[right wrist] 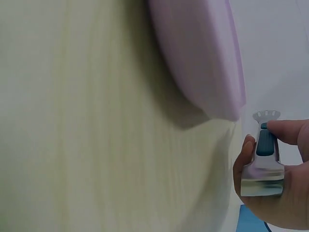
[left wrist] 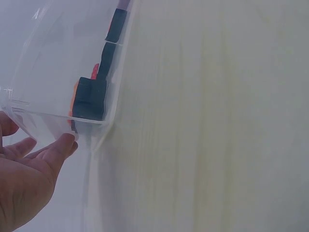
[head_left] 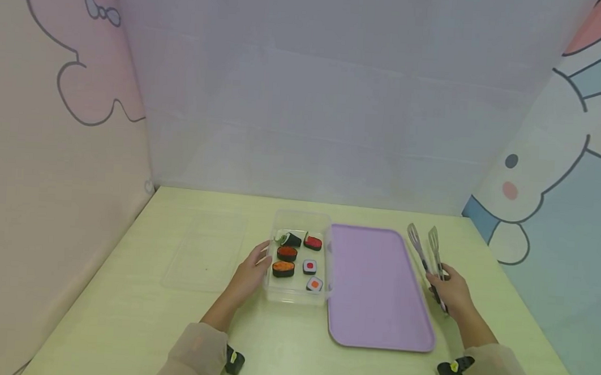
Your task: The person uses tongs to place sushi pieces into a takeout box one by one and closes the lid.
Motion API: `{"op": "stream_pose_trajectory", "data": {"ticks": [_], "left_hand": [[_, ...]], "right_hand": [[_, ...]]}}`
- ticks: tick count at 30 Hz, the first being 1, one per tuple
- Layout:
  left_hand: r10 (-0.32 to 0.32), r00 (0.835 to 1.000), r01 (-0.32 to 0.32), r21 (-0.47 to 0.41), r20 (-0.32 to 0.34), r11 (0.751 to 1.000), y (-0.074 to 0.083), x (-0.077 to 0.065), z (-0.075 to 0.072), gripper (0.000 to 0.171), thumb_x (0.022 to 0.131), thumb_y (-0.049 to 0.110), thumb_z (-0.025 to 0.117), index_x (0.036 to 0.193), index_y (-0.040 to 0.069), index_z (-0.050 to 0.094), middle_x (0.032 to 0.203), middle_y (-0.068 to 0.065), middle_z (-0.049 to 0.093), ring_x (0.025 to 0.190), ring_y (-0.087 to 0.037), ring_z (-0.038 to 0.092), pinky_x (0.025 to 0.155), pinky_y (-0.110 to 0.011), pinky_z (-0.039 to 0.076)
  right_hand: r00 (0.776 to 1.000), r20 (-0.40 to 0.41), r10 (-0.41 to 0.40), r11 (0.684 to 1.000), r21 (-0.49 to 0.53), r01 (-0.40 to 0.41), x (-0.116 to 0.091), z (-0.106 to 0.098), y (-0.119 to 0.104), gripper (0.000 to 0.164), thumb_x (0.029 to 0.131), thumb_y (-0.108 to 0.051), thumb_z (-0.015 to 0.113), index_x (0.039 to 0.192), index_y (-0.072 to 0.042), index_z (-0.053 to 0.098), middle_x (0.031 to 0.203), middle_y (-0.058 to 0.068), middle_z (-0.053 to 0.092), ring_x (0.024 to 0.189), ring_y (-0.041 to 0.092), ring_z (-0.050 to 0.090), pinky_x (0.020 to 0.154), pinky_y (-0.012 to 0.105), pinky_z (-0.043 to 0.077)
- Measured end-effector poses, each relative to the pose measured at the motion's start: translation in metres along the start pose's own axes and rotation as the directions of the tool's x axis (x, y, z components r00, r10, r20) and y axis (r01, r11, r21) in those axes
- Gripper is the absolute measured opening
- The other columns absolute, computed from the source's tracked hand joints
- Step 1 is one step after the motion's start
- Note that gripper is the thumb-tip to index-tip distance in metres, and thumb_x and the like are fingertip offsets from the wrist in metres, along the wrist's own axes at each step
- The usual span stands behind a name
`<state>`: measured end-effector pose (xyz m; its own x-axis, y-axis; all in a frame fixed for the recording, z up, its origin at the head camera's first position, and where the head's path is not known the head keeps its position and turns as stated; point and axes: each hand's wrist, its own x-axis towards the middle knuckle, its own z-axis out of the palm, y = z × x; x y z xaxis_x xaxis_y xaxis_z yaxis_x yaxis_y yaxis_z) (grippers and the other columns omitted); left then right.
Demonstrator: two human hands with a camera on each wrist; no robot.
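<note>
My left hand [head_left: 249,274] lies along the left side of a clear plastic box [head_left: 295,296], its relaxed fingers touching the wall. Seen close in the left wrist view, the fingers [left wrist: 59,150] rest against the box's outside. Inside are several sushi pieces, among them an orange-topped one [head_left: 283,269], a red-topped one [head_left: 313,243] and a small white roll [head_left: 309,266]. Over at the right, my right hand [head_left: 454,292] grips metal tongs [head_left: 420,247] with dark grips [right wrist: 265,143]; the two tong arms are spread apart, tips pointing away from me.
A purple tray [head_left: 377,288] lies between the box and the tongs, close against the box's right side. Left of the box is a flat transparent lid [head_left: 207,250] on the pale wooden table [head_left: 282,351]. Walls with cartoon drawings enclose the table at the back and sides.
</note>
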<state>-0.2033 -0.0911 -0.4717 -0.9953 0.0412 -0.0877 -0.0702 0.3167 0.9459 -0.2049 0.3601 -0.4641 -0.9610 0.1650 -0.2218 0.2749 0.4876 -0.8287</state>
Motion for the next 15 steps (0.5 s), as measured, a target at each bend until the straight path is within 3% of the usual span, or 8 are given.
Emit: {"op": "stream_pose_trajectory", "data": {"ticks": [3, 6, 15], "left_hand": [[-0.001, 1.000, 0.001, -0.011, -0.001, 1.000, -0.0013, -0.0004, 0.0002, 0.049, 0.103, 0.021, 0.045, 0.151, 0.012, 0.035, 0.146, -0.022, 0.042, 0.131, -0.041, 0.041, 0.104, -0.054, 0.036], [-0.002, 1.000, 0.002, -0.015, 0.003, 1.000, -0.0020, -0.0004, 0.0005, 0.050, 0.104, 0.021, 0.045, 0.151, 0.012, 0.034, 0.146, -0.022, 0.042, 0.132, -0.041, 0.041, 0.105, -0.054, 0.035], [-0.010, 1.000, 0.010, -0.013, -0.002, 1.000, -0.0010, -0.0004, 0.0000, 0.050, 0.103, 0.021, 0.046, 0.151, 0.014, 0.034, 0.147, -0.021, 0.042, 0.132, -0.040, 0.041, 0.105, -0.053, 0.035]], "right_hand": [[1.000, 0.013, 0.024, 1.000, -0.014, -0.024, 0.0022, -0.0003, 0.0051, 0.073, 0.103, -0.027, 0.047, 0.150, 0.011, 0.005, 0.142, 0.044, 0.024, 0.122, 0.052, 0.043, 0.097, 0.056, 0.042], [0.999, 0.026, 0.042, 0.999, -0.016, -0.042, 0.0032, -0.0004, 0.0076, 0.075, 0.103, -0.029, 0.046, 0.150, 0.010, 0.004, 0.144, 0.044, 0.018, 0.129, 0.057, 0.028, 0.103, 0.063, 0.031], [0.999, 0.024, 0.043, 0.996, -0.076, -0.041, 0.0055, 0.0013, 0.0073, 0.071, 0.103, -0.026, 0.046, 0.149, 0.013, 0.009, 0.139, 0.044, 0.026, 0.123, 0.056, 0.038, 0.097, 0.060, 0.039]]}}
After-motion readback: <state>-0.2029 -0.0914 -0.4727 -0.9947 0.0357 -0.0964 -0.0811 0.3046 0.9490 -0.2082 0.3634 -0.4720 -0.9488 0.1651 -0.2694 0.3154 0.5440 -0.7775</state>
